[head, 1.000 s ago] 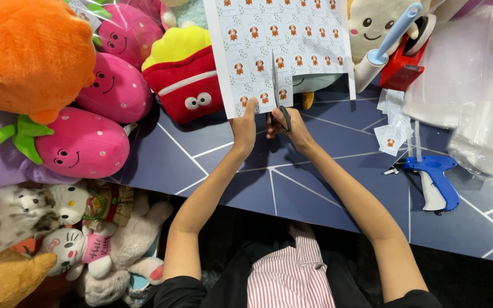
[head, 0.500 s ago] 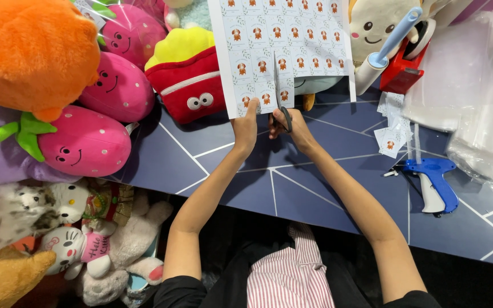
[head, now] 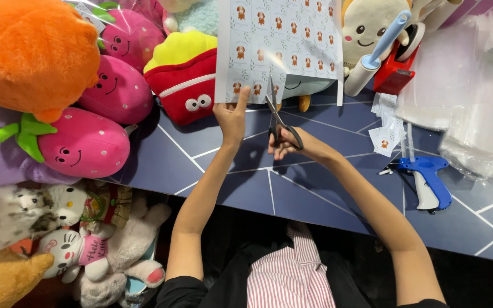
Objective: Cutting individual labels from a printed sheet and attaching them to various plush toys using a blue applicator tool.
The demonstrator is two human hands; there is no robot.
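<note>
1. The right hand (head: pixel 292 145) has its fingers threaded through the dark loops of a pair of scissors (head: pixel 278 122) and is closed around those handles; the blades point away from the body and sit part way open, biting into the near edge of a printed sheet (head: pixel 281 45).
2. The left hand (head: pixel 230 117) pinches that sheet's near edge just left of the blades, thumb and fingers shut on the paper.
3. The sheet is held up over the far half of the blue table (head: pixel 315 199), covered in rows of small picture labels. It looks thin, light and floppy, so it likely sags or tears unless gripped close beside the cut line, as it is here.
4. Right of the hands lie a few cut labels (head: pixel 386 137), then a blue tagging gun (head: pixel 426 179) nearer the body, and clear plastic bags (head: pixel 475 102) at the far right.
5. Beyond the sheet stand a lint roller (head: pixel 380 54) and a red tape dispenser (head: pixel 397 71).
6. To the left sit plush toys: a red fries plush (head: pixel 185 77) and a pink strawberry plush (head: pixel 84 142).
</note>
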